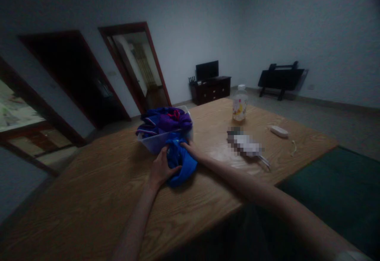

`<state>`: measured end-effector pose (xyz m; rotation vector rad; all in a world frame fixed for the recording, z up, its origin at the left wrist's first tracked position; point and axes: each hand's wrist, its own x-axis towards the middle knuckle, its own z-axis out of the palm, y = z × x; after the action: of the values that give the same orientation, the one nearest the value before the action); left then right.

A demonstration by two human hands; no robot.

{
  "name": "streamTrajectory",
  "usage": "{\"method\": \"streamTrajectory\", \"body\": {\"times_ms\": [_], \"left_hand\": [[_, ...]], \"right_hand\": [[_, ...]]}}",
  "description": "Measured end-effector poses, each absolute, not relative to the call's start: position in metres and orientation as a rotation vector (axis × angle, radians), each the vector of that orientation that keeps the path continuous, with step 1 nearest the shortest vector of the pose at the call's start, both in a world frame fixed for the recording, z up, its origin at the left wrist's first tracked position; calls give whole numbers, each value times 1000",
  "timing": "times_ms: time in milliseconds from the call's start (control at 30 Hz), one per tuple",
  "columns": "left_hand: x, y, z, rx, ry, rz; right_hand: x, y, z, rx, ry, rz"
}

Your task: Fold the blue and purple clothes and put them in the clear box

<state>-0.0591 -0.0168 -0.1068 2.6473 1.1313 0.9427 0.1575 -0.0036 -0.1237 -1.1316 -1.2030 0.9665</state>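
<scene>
A bunched blue cloth (185, 168) lies at the front of a translucent plastic bin (151, 142), partly over its rim. My left hand (162, 168) grips the near left side of the cloth, thumb across it. My right hand (191, 149) holds its upper right side beside the bin's corner; some of its fingers are hidden by the cloth. Inside the bin are folded dark blue and purple clothes (166, 121), with a red piece (174, 114) on top.
The wooden table (118, 197) also bears a clear bottle with a white cap (240, 104), a blurred-out white item (246, 144), a small white case (279, 131) and a thin cord (293, 148). Dark green fabric (332, 189) lies beyond the right edge.
</scene>
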Motion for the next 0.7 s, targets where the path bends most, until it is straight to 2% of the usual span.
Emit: {"method": "streamTrajectory", "body": {"times_ms": [167,400,567,700], "left_hand": [[-57,-16,-107,2747,1128,899],[-63,-6,-115,2372,1356,1047],[-73,11,-117,1902,1533,1098],[-83,19,-116,1751,1447,1146]], "right_hand": [[155,-11,-121,-1092,-1324,939],[147,-39,-107,-1033,-1645,880],[142,-54,-94,-961,-2082,595],[137,-61,-89,-960,-2250,306]]}}
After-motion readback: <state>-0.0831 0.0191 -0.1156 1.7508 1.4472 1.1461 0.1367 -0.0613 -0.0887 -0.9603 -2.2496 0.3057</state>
